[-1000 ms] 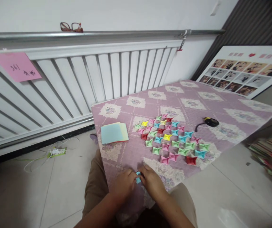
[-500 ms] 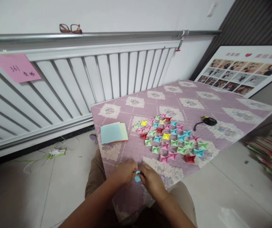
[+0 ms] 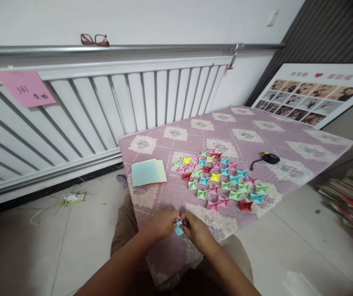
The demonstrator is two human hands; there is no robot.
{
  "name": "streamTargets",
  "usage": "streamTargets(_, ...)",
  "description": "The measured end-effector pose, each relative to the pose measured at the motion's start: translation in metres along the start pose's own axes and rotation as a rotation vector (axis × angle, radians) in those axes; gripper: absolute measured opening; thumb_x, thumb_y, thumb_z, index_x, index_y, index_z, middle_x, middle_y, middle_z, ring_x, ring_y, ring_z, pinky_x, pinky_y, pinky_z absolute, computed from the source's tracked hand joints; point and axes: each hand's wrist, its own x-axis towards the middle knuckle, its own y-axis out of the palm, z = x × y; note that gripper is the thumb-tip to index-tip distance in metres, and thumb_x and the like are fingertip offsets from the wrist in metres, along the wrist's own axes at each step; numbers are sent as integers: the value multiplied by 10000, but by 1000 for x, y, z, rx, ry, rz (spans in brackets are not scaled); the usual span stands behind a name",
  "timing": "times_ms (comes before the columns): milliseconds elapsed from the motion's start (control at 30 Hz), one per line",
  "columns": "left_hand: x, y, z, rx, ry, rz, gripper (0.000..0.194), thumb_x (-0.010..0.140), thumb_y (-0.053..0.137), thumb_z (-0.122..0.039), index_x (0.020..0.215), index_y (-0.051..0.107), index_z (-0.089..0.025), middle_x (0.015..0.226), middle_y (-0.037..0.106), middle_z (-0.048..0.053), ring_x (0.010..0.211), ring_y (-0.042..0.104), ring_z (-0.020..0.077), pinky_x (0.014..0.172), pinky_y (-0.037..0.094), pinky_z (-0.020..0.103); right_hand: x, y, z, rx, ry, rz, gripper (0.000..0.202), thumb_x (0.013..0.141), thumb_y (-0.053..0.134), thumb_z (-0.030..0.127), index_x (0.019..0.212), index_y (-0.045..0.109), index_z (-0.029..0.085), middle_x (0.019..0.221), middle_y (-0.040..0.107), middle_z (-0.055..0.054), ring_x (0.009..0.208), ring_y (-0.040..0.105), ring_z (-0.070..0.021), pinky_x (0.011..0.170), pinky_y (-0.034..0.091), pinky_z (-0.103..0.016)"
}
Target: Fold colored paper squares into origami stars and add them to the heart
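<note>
Close to the table's near end, a small folded piece of light blue paper point(image 3: 179, 228) is held between my two hands. My left hand point(image 3: 165, 222) pinches its left side, fingertips closed. On the other side my right hand point(image 3: 197, 231) grips the paper with thumb and fingers. Part of the paper is hidden behind the fingertips. Just beyond my hands stand several rows of small folded paper pieces point(image 3: 215, 177) in pink, green, blue, yellow and red. To the left lies a stack of square paper sheets point(image 3: 145, 173), light blue on top.
A patterned pink tablecloth point(image 3: 164, 197) covers the table. A black tape-measure-like object point(image 3: 270, 158) with a strap lies at the right. A white radiator point(image 3: 145, 94) runs behind the table, and a framed photo board point(image 3: 306, 96) leans at the back right.
My hands stay around the blue paper with only a slight shift of the fingers. The camera view has moved a little.
</note>
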Motion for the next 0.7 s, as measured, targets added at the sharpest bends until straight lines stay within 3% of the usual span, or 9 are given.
streamTargets(167, -2, 0, 0, 2, 19, -15, 114, 777, 523, -154, 869, 579, -193, 921, 612, 35, 851, 530, 179, 715, 373, 263, 4, -5, -1, 15, -22, 56, 100, 679, 514, 111, 697, 530, 208, 642, 536, 39, 607, 479, -126, 601, 339, -229)
streamTargets(700, 4, -1, 4, 63, 98, 13, 108, 766, 535, -165, 843, 607, -190, 883, 626, 43, 818, 550, 189, 684, 384, 265, 8, -3, -4, -34, -48, 70, 131, 695, 508, 85, 732, 570, 194, 724, 600, 0, 681, 535, -140, 643, 364, -228)
